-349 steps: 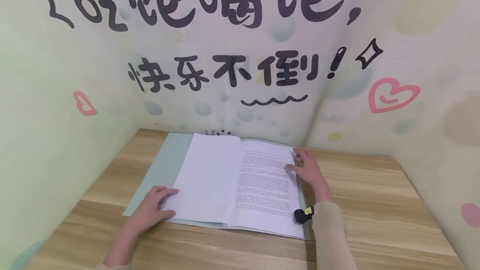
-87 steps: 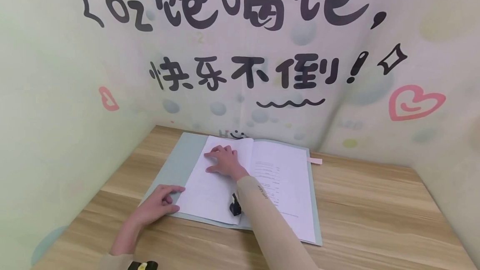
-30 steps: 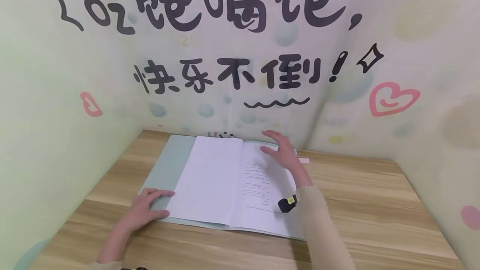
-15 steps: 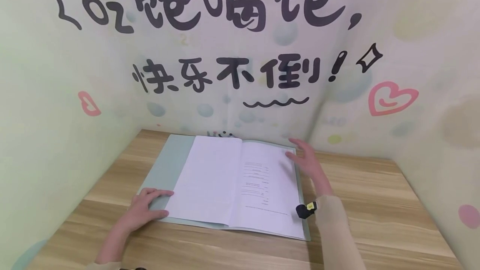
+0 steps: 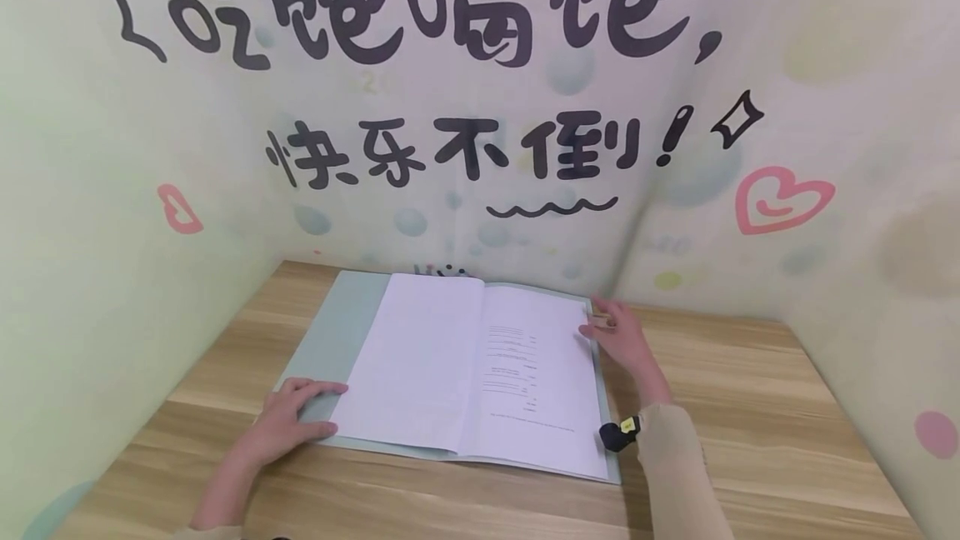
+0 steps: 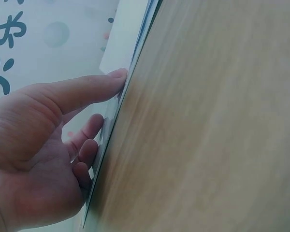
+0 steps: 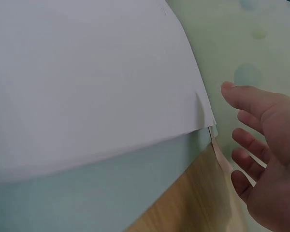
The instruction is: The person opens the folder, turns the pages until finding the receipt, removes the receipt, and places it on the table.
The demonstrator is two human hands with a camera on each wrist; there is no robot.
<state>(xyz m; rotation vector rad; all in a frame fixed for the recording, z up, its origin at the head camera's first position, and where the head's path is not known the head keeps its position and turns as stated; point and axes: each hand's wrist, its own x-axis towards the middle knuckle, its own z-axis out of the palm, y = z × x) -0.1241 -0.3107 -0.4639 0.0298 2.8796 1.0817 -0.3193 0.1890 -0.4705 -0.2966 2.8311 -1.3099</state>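
An open document folder with a pale blue-green cover (image 5: 333, 327) lies on the wooden table. Its left page (image 5: 420, 357) looks blank, while the right page (image 5: 555, 382) bears short lines of print. My left hand (image 5: 281, 419) rests relaxed on the cover's lower left, index fingertip and thumb at the page edge; the left wrist view puts the thumb (image 6: 94, 89) right at the folder's edge. At the upper right corner is my right hand (image 5: 622, 344), fingers loosely spread. In the right wrist view a pink tab (image 7: 221, 157) sticks out past the page corner, close to those fingers.
Wood-grain table (image 5: 750, 407) surrounds the folder. A wall covering (image 5: 465, 223) with large dark characters and pink hearts rises directly behind it. The right wrist wears a small black camera (image 5: 618, 435).
The right page showed dense text at first and now shows only short lines. My right hand went from the left page back rightward, then down to the upper right corner. The left hand stays put.
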